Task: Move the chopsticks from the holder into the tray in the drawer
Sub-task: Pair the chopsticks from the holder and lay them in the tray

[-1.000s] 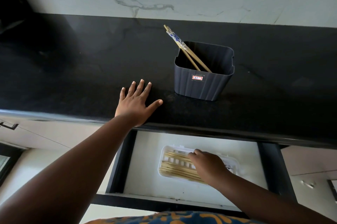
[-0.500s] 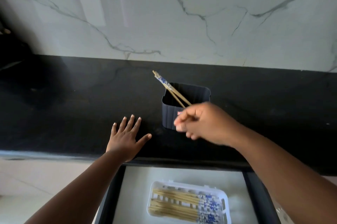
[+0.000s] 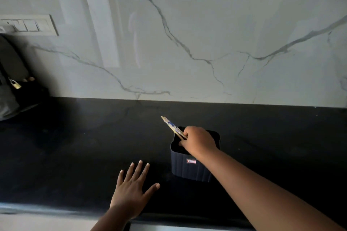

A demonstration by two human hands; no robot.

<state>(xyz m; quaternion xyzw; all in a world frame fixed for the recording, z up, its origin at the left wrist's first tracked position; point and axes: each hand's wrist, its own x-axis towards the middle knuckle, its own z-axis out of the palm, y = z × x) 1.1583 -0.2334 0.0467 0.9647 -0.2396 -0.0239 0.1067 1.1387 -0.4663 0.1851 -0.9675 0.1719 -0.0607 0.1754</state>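
Chopsticks (image 3: 173,127) not yet lifted from holder (image 3: 191,166): right hand (image 3: 199,141) grasps them at the rim, left hand (image 3: 131,191) flat on countertop (image 3: 75,146); transfer to drawer tray pending.

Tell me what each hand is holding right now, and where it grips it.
The right hand grips the chopsticks near mid-length, at the holder rim. The left hand holds nothing, flat on the counter.

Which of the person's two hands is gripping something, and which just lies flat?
The right hand grips the chopsticks over the dark holder. The left hand lies flat on the black counter, fingers spread, holding nothing.
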